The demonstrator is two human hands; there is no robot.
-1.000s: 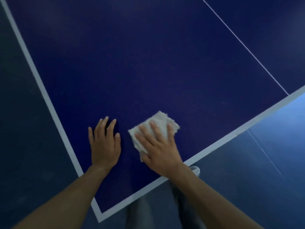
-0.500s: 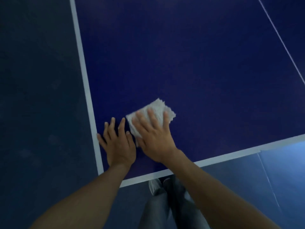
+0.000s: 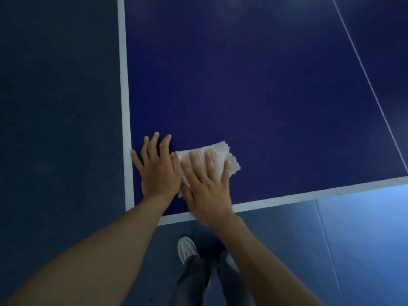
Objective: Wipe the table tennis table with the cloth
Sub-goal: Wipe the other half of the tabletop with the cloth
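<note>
Near the table (image 3: 254, 85) corner, the flat right hand (image 3: 205, 184) presses the cloth (image 3: 217, 154), soft and light; the left hand (image 3: 159, 171) rests open beside it.

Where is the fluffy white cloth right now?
In the head view the cloth lies flat on the blue table near its lower-left corner, under the right hand and close beside the left hand.

A white shoe (image 3: 186, 249) and dark grey trouser legs (image 3: 196, 283) show above a blue floor (image 3: 364, 239), brighter at right
</note>
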